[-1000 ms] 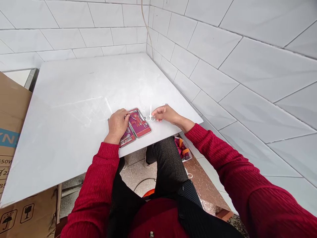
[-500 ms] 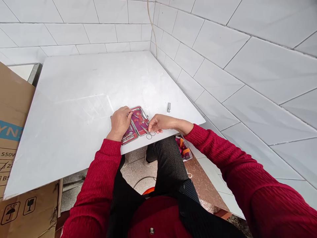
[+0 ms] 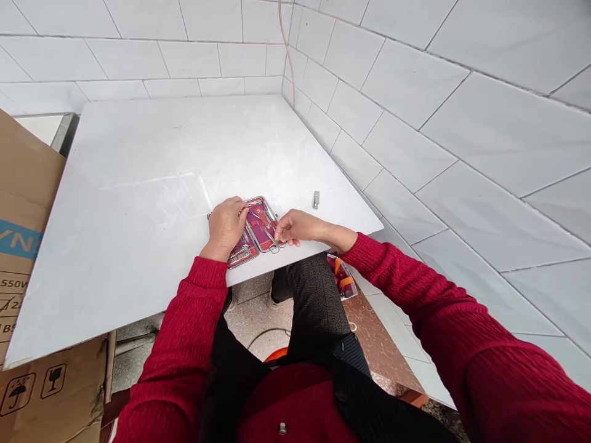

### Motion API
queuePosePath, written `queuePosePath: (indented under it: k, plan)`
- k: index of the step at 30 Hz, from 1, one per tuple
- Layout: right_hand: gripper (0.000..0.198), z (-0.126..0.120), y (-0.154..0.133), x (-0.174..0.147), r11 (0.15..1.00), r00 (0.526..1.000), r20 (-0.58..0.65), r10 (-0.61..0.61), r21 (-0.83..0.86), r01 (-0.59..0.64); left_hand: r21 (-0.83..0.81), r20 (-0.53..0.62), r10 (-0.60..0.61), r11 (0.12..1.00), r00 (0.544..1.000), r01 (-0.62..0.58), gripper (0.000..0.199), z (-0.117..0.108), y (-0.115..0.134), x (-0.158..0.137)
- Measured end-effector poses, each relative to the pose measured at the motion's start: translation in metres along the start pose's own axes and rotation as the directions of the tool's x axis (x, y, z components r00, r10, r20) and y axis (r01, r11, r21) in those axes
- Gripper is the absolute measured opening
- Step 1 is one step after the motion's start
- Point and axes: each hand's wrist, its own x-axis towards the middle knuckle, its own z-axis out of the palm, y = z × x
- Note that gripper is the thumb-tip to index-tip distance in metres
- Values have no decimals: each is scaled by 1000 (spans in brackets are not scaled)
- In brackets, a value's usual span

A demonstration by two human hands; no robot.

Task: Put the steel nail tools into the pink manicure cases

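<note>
Pinching the small metal scissors (image 3: 273,240) btwn thumb & fingertips, the right hand (image 3: 292,227) is at the near right part of an open manicure case (image 3: 258,235). Scissors are at the case's right half, blades angled far-left over the purple lining, finger rings toward the near edge; can't tell if the blades touch the lining or sit just above it. The left hand (image 3: 225,227) is over the case's left half, back of the hand up, fingers bent & close together, thumb side toward the middle fold; can't tell whether it grips the case or only rests on it, b/c the fingertips are mostly hidden.

Case lies open w/ red trim & a metal rim, close to the near edge of the white counter (image 3: 138,141). Small metal tools sit in both halves (too tiny to name each one). Right of the case & a bit farther, a nail clipper (image 3: 316,200) lies on the counter, well apart from the scissors.

Elsewhere: cardboard box (image 3: 28,166) w/ blue band at left, lower carton (image 3: 55,387) near left w/ umbrella & glass symbols. Below the counter, near right, a container (image 3: 355,289) w/ pink & orange items. Thin cable (image 3: 282,27) hangs by the far corner of the tiled wall (image 3: 388,123).
</note>
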Motion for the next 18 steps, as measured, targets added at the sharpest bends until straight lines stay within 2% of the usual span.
queuePosePath:
  k: [7, 13, 15, 18]
  plan:
    - [23, 14, 7, 5, 999, 991, -132, -3, -44, -3, 4, -2, 4, 1000, 1000, -4, 27, 0, 1, 0]
    - [20, 25, 14, 2, 972, 962, -257, -91, -235, 30, 9, 9, 3, 1000, 1000, -3, 27, -2, 2, 0]
    - [18, 30, 13, -2, 933, 943, -295, -153, -358, 39, 9, 9, 2, 1000, 1000, -2, 27, -2, 2, 0]
    - [15, 39, 12, -8, 814, 901, -337, -273, -580, 29, 7, 2, -3, 1000, 1000, 3, 26, -1, 1, 0]
